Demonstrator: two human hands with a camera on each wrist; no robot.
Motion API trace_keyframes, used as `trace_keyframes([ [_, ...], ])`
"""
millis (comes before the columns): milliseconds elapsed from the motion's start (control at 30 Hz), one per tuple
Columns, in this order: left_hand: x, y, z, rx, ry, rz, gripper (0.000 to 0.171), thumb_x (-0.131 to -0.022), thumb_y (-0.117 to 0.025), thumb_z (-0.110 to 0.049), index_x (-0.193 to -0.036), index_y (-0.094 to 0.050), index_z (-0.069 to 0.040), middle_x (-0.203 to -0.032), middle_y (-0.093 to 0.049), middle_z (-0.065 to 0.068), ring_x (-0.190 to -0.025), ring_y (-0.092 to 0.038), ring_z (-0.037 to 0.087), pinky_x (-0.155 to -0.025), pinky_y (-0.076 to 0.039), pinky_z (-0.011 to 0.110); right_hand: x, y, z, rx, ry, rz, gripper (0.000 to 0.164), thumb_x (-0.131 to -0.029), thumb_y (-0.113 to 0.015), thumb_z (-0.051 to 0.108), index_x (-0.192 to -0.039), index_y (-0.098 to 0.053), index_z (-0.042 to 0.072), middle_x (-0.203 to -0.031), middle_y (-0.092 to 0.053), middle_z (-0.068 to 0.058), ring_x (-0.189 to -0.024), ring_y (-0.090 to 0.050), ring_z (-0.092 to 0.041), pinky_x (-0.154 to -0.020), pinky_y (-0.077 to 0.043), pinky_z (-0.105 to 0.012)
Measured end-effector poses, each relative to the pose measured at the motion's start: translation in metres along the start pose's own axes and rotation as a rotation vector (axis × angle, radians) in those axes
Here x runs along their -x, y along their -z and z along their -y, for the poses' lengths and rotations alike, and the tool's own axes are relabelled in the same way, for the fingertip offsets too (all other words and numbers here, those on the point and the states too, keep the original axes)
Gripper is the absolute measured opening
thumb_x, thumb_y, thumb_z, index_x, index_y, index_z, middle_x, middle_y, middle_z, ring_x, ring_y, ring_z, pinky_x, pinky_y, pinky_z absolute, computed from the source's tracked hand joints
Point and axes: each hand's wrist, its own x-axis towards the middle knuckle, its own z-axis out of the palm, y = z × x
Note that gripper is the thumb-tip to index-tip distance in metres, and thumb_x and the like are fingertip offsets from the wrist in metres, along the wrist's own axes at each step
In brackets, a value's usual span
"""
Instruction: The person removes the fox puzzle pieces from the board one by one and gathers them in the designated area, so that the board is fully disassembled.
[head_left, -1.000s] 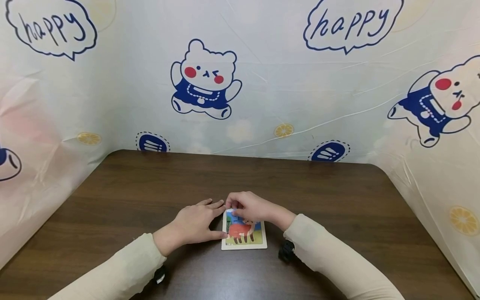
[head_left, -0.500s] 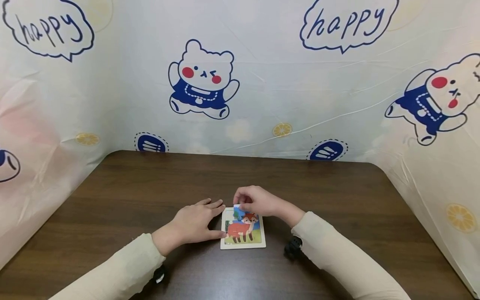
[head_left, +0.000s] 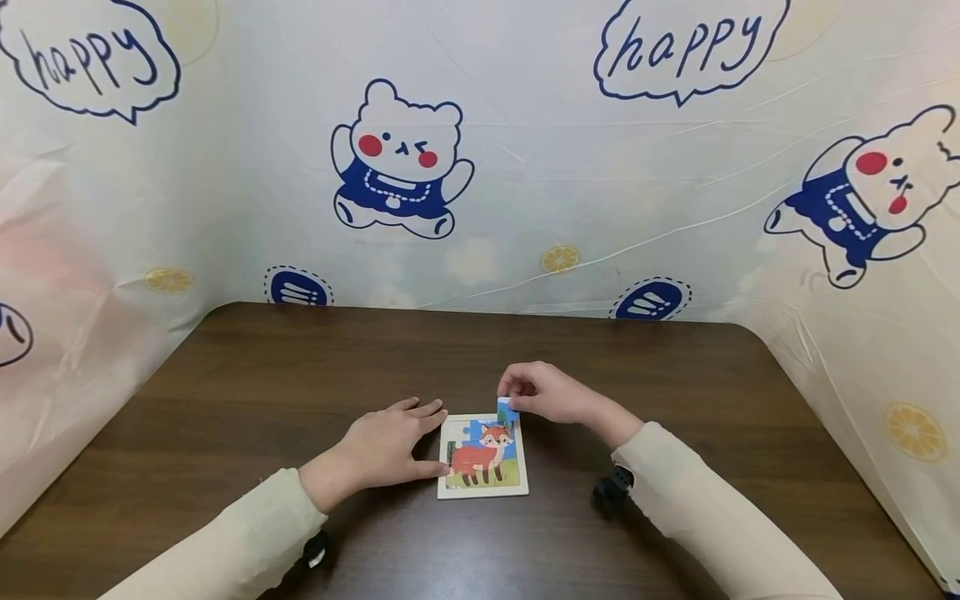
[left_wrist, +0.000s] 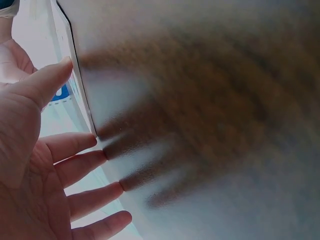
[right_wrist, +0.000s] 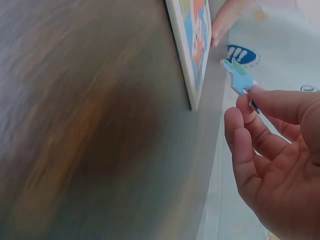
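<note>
A fox jigsaw puzzle in a pale frame lies flat on the brown table. At its top left corner a bare, light patch of the tray shows. My right hand pinches a blue and green puzzle piece between thumb and fingers, raised over the frame's top right corner. The fingers of my left hand are spread and straight on the table, with the thumb at the puzzle's left edge. In the left wrist view the left fingertips meet the shiny tabletop.
The dark wood table reaches back to a printed curtain with bears and lemon slices, which also hangs at both sides. A black wrist device sits under the right sleeve.
My right hand has lifted the puzzle piece from the top left of the puzzle and carried it right, uncovering the fox's head. My left hand stays at the frame's left edge.
</note>
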Motion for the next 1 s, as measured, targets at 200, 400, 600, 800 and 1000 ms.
trace_keyframes([
  [200,0.000,0.000,0.001,0.002,0.008,-0.001,0.082,-0.081,-0.068,-0.066,-0.146,-0.053,-0.018,-0.153,-0.048,0.002,-0.140,-0.046,0.035,-0.096,-0.052,0.055,0.007,0.009,-0.010,-0.008,-0.033,-0.014,0.008,-0.096,-0.062,0.004,-0.101,-0.067,0.007,-0.086,-0.062,-0.004,-0.077,-0.052,-0.014,-0.071,-0.049,-0.025],
  [400,0.000,-0.001,0.001,0.004,0.005,0.001,0.081,-0.081,-0.069,-0.065,-0.145,-0.053,-0.018,-0.153,-0.048,0.003,-0.140,-0.046,0.035,-0.098,-0.051,0.055,0.013,0.016,-0.022,-0.011,-0.071,-0.027,0.009,-0.094,-0.063,0.002,-0.101,-0.066,0.006,-0.084,-0.061,-0.004,-0.077,-0.053,-0.015,-0.071,-0.049,-0.025],
  [600,0.001,-0.001,0.002,0.013,0.000,0.004,0.081,-0.081,-0.069,-0.064,-0.145,-0.053,-0.017,-0.153,-0.048,0.004,-0.139,-0.047,0.036,-0.097,-0.051,0.055,0.016,0.019,-0.032,-0.028,-0.105,-0.026,0.008,-0.094,-0.063,0.001,-0.101,-0.066,0.004,-0.084,-0.059,-0.006,-0.076,-0.052,-0.016,-0.070,-0.048,-0.027],
  [800,-0.001,-0.003,0.002,0.010,-0.010,-0.001,0.081,-0.081,-0.068,-0.066,-0.145,-0.053,-0.018,-0.153,-0.048,0.003,-0.139,-0.047,0.036,-0.096,-0.051,0.055,0.016,0.020,-0.039,-0.037,-0.120,-0.023,0.008,-0.094,-0.062,0.000,-0.101,-0.066,0.003,-0.083,-0.058,-0.006,-0.074,-0.051,-0.016,-0.069,-0.047,-0.028],
  [1000,-0.002,-0.003,0.002,0.001,-0.007,0.002,0.082,-0.081,-0.068,-0.067,-0.145,-0.053,-0.019,-0.154,-0.048,0.002,-0.140,-0.046,0.035,-0.096,-0.052,0.054,0.013,0.021,-0.044,0.003,-0.127,-0.029,0.008,-0.095,-0.061,-0.001,-0.100,-0.065,0.003,-0.082,-0.059,-0.006,-0.073,-0.051,-0.015,-0.068,-0.046,-0.027],
])
